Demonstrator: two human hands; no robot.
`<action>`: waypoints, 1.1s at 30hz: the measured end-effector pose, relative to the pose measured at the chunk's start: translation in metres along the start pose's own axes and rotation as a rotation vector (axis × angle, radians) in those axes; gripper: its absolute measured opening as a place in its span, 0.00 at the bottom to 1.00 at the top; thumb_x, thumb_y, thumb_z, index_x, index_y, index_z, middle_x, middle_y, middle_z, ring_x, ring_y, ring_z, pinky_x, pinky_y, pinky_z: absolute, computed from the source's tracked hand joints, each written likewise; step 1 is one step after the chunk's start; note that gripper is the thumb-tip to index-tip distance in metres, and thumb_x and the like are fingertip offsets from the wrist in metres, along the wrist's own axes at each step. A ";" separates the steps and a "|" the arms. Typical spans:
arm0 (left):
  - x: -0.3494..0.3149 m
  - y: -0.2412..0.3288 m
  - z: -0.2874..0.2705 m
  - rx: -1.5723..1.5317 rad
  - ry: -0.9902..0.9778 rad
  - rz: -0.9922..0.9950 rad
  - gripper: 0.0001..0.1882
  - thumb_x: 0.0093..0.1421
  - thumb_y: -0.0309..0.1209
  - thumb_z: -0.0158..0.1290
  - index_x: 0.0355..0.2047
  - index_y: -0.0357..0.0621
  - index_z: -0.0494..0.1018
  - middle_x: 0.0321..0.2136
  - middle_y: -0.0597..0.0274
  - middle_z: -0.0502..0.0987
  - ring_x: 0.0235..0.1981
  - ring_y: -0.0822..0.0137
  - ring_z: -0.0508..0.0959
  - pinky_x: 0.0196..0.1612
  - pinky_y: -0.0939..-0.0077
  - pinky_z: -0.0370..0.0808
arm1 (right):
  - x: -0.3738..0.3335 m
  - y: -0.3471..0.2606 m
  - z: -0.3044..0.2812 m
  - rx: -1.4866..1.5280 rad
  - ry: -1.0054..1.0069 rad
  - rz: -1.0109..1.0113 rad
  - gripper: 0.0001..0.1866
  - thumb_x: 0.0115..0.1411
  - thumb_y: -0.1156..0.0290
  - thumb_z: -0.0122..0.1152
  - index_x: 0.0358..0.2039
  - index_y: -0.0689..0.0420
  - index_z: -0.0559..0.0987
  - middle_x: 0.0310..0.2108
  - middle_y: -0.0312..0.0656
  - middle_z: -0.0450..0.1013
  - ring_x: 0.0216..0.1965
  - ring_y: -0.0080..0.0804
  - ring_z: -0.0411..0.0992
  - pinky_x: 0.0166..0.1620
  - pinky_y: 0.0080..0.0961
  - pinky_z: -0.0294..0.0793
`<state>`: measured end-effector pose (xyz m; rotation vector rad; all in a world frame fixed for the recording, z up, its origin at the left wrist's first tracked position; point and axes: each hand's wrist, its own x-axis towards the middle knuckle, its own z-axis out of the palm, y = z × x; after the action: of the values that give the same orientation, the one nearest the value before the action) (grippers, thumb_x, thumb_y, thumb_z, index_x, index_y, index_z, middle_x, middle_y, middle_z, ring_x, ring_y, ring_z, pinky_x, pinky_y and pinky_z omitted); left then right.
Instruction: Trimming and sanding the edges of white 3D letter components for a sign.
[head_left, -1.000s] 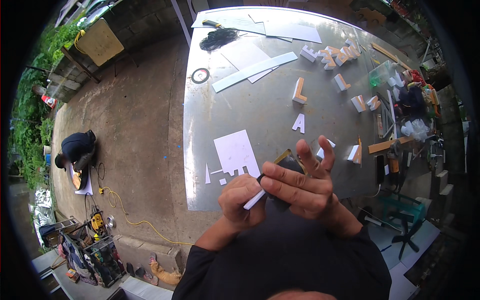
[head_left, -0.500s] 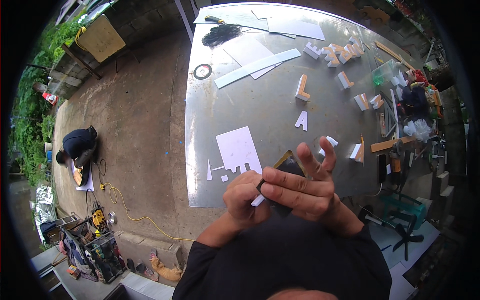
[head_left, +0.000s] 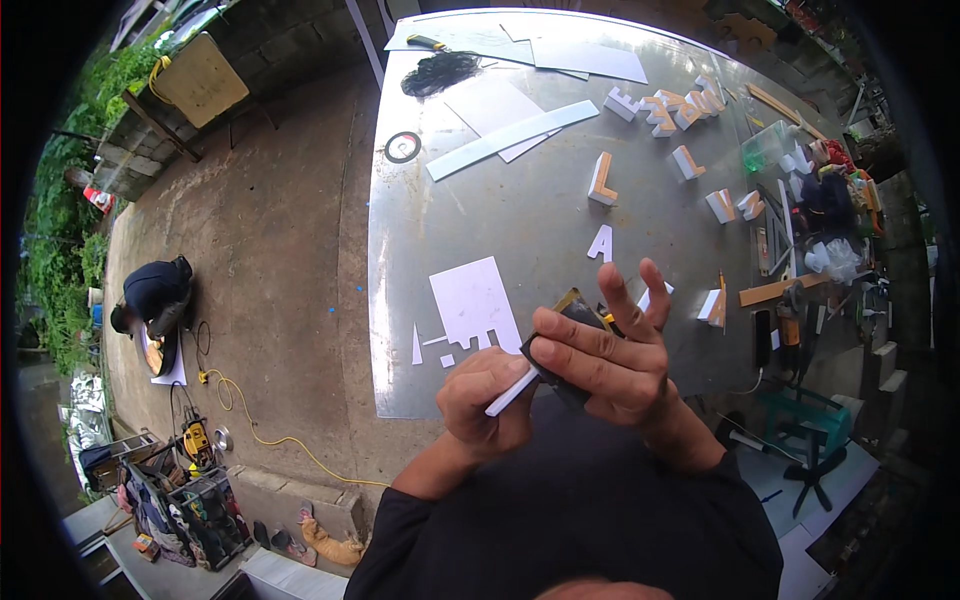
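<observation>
My left hand (head_left: 482, 398) pinches a thin white piece (head_left: 511, 393), whose narrow edge faces up and whose far part is hidden. In my right hand (head_left: 612, 368) is a dark sheet of sandpaper (head_left: 563, 389), pressed under the straight index and middle fingers against the end of the white piece. The other two fingers are raised. Beyond my hands on the metal table (head_left: 480, 220) lie a white sheet with notches cut in it (head_left: 470, 295) and a flat white letter (head_left: 600, 243). A white block (head_left: 655, 296) is partly hidden behind my right fingers.
Several orange-and-white block letters (head_left: 602, 180) stand toward the table's far right. A black-bristled brush (head_left: 440, 72) and a cutting disc (head_left: 403, 148) lie at the far left. A co-worker (head_left: 157, 295) crouches on the floor at left, near a yellow cable (head_left: 258, 425).
My right hand and the sandpaper have shifted slightly up and right across the white piece. More of the piece's edge shows beside my left thumb.
</observation>
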<state>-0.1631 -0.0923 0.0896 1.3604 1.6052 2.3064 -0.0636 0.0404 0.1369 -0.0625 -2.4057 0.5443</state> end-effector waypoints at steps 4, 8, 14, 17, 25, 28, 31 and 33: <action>0.004 -0.003 0.000 0.017 -0.069 0.086 0.14 0.56 0.15 0.54 0.41 0.37 0.66 0.24 0.53 0.77 0.18 0.64 0.75 0.21 0.74 0.69 | 0.002 -0.010 -0.004 0.033 0.017 -0.106 0.15 0.59 0.68 0.55 0.45 0.45 0.83 0.52 0.33 0.76 0.71 0.43 0.48 0.70 0.51 0.30; 0.001 -0.005 -0.003 0.033 -0.023 0.070 0.13 0.56 0.15 0.53 0.41 0.37 0.66 0.24 0.53 0.77 0.18 0.64 0.75 0.21 0.74 0.69 | 0.004 -0.008 -0.005 0.029 -0.028 -0.026 0.14 0.59 0.68 0.57 0.44 0.45 0.83 0.53 0.33 0.76 0.71 0.43 0.47 0.70 0.51 0.30; 0.003 0.001 -0.003 -0.032 -0.031 0.034 0.15 0.56 0.15 0.54 0.42 0.37 0.66 0.25 0.52 0.78 0.18 0.64 0.75 0.22 0.74 0.69 | 0.002 -0.005 0.000 0.034 0.012 0.043 0.15 0.61 0.68 0.56 0.47 0.38 0.82 0.54 0.26 0.75 0.70 0.36 0.50 0.71 0.50 0.26; 0.005 0.000 -0.001 0.000 -0.044 0.085 0.15 0.56 0.15 0.53 0.43 0.39 0.66 0.28 0.50 0.79 0.20 0.64 0.76 0.22 0.73 0.69 | 0.003 -0.009 -0.005 0.021 0.015 -0.109 0.14 0.59 0.68 0.55 0.44 0.44 0.83 0.53 0.32 0.76 0.71 0.43 0.47 0.70 0.54 0.27; 0.001 0.001 -0.002 -0.002 -0.040 0.074 0.16 0.56 0.14 0.53 0.44 0.37 0.66 0.25 0.52 0.79 0.18 0.64 0.76 0.22 0.74 0.69 | -0.001 -0.004 -0.002 -0.038 0.000 -0.058 0.13 0.58 0.67 0.58 0.44 0.43 0.84 0.52 0.31 0.76 0.72 0.41 0.45 0.70 0.54 0.25; 0.001 -0.002 0.000 -0.012 -0.018 0.071 0.16 0.56 0.14 0.53 0.43 0.37 0.66 0.25 0.52 0.79 0.17 0.64 0.75 0.22 0.74 0.69 | 0.001 -0.013 -0.004 -0.030 0.044 -0.147 0.13 0.59 0.67 0.58 0.44 0.43 0.83 0.52 0.32 0.76 0.71 0.42 0.46 0.70 0.53 0.26; -0.001 0.000 -0.004 0.014 -0.030 0.069 0.14 0.56 0.15 0.53 0.42 0.37 0.66 0.24 0.53 0.78 0.17 0.64 0.75 0.20 0.73 0.68 | 0.000 -0.008 -0.002 -0.015 0.017 -0.091 0.13 0.59 0.66 0.58 0.44 0.43 0.83 0.52 0.32 0.76 0.71 0.42 0.47 0.70 0.54 0.26; 0.000 0.001 -0.003 -0.005 -0.023 0.079 0.14 0.56 0.15 0.53 0.42 0.38 0.66 0.24 0.53 0.78 0.17 0.63 0.74 0.20 0.73 0.68 | -0.001 -0.009 -0.007 -0.023 -0.033 -0.011 0.14 0.58 0.67 0.59 0.44 0.43 0.83 0.52 0.31 0.76 0.72 0.42 0.46 0.70 0.54 0.25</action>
<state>-0.1648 -0.0947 0.0902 1.4699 1.5653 2.3273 -0.0572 0.0343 0.1451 -0.0512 -2.4439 0.5163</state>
